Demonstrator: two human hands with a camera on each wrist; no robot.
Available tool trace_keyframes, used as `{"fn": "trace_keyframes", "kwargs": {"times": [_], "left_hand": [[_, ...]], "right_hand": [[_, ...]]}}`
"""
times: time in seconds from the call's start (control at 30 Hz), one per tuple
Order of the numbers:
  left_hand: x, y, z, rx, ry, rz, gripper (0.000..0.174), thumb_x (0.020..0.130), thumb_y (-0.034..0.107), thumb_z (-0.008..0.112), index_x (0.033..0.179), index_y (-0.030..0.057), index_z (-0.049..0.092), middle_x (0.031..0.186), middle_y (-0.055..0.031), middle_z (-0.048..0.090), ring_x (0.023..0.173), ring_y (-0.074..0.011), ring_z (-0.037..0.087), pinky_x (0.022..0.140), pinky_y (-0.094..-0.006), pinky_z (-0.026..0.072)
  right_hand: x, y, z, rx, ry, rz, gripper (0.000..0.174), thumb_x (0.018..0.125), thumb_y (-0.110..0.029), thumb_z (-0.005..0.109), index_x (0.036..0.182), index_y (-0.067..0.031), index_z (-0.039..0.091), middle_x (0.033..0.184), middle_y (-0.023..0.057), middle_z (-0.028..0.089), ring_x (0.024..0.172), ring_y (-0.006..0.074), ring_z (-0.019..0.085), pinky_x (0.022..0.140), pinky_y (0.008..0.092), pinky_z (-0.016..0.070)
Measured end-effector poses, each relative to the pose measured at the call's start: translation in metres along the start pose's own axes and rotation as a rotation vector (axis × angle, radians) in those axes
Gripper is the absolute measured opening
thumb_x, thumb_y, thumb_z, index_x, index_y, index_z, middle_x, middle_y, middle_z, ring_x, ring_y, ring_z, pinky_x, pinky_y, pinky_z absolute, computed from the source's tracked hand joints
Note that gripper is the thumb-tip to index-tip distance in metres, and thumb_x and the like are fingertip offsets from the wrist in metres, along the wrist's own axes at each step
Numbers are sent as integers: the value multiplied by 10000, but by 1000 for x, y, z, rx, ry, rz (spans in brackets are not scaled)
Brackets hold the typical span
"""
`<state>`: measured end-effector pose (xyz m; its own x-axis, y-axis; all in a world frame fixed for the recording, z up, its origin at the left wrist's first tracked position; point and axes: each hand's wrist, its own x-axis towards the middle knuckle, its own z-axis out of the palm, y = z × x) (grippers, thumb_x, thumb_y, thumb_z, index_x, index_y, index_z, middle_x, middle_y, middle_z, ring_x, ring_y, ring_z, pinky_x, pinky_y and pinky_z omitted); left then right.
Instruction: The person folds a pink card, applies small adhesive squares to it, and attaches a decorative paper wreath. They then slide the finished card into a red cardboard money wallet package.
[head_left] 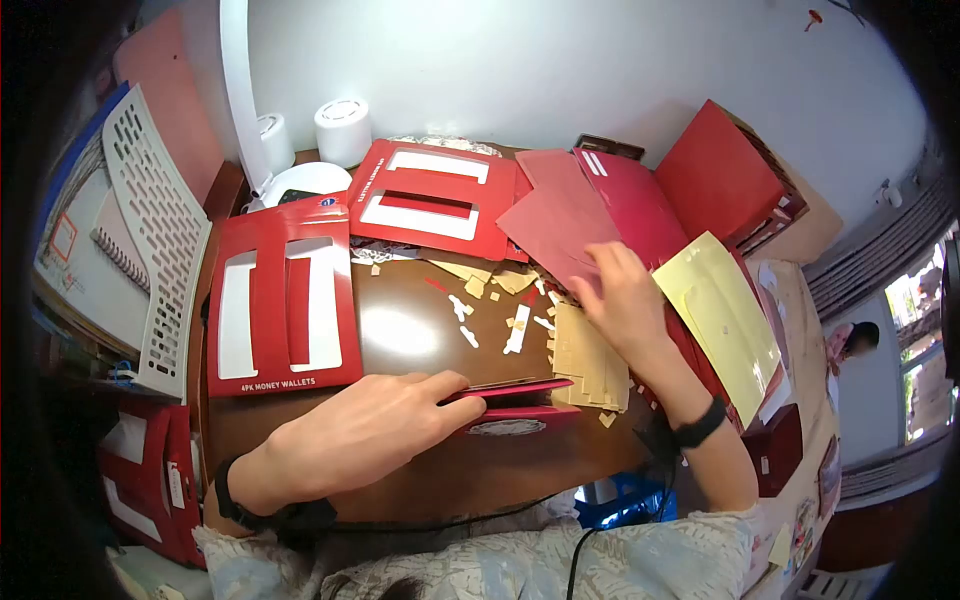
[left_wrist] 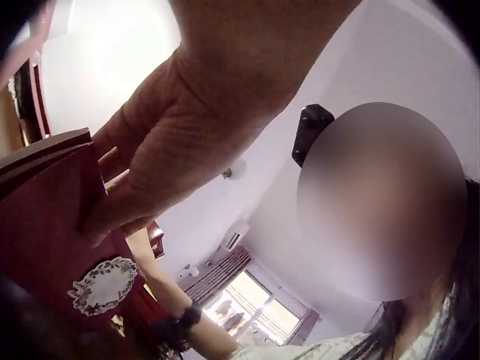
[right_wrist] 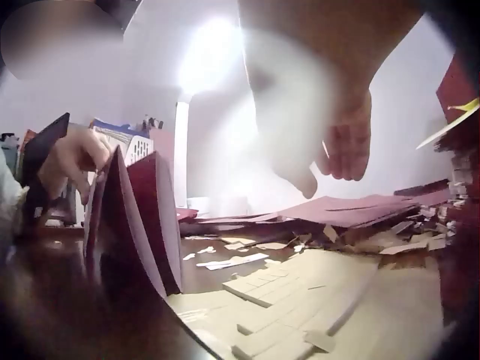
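Observation:
My left hand (head_left: pixel 365 432) pinches the edge of a dark red folded card (head_left: pixel 525 412) that stands upright and partly spread at the table's front. An oval lace-patterned label (left_wrist: pixel 105 286) is on the card's outer face in the left wrist view. Over the dusty-red sheets (head_left: pixel 560 222) at the back is my right hand (head_left: pixel 628 305), its fingers loosely bent and holding nothing. In the right wrist view, these fingers (right_wrist: pixel 349 146) hang above the sheets with a gap below them.
Two red money-wallet packs (head_left: pixel 270 345) (head_left: pixel 430 243) lie at the left and back. Tan paper pieces (head_left: pixel 585 360) and white scraps (head_left: pixel 517 330) are beside the card. A yellow sheet (head_left: pixel 722 325) lies right; a red box (head_left: pixel 715 175) and white lamp (head_left: pixel 238 90) stand behind.

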<state>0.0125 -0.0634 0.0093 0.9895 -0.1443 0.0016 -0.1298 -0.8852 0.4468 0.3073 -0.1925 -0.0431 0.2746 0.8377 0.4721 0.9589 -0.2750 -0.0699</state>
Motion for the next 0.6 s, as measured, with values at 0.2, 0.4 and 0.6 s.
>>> {"fn": "trace_keyframes", "kwargs": {"times": [0.2,0.4,0.6], "left_hand": [[1,2,-4,21,-117,-86,451,883,31,596,1331,28,551,1332,-150,580,1123,-330,652,857,-398,593],[1,3,-4,16,-110,-89,469,866,25,584,1334,29,548,1333,-153,578,1146,-334,642,881,-400,589],[1,4,-5,21,-134,-99,488,857,13,591,1342,28,538,1339,-166,568,1163,-342,634,896,-407,581]], "right_hand": [[28,-7,44,-54,1,-133,356,843,-126,726,1184,-45,664,1006,153,700,942,307,662,797,421,545],[35,-3,10,-151,235,-146,223,824,-31,653,1041,-61,697,866,92,708,823,266,689,720,396,558],[20,-14,-49,602,555,276,338,887,14,673,1201,18,548,1095,142,680,959,210,696,727,362,592]]}}
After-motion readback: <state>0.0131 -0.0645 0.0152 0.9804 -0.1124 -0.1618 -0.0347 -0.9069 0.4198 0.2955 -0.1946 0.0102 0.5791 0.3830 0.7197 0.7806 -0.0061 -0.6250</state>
